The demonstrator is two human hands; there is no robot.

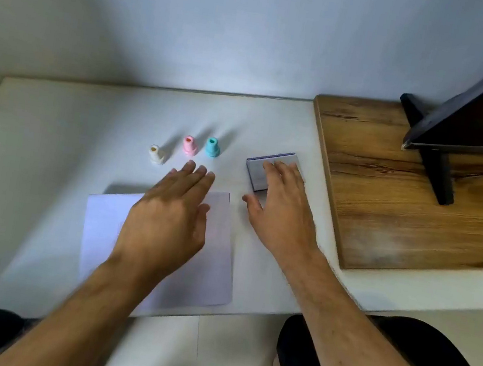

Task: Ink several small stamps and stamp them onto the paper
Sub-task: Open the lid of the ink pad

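A white desk [55, 132] carries a wooden board [386, 203] on its right, where a dark monitor [475, 122] stands. A sheet of paper [217, 257] lies near the front edge. The left hand [166, 222] is over the paper, fingers straight and holding nothing. The right hand [283, 207] rests flat, fingers straight, on the ink pad box [256, 169] right of the paper. Beyond the paper stand three small stamps: white stamp [156, 154], pink stamp [189, 145], blue stamp [212, 147].

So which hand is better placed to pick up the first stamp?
Likely the left hand: its fingertips lie just before the pink stamp and blue stamp, while the right hand rests on the ink pad.
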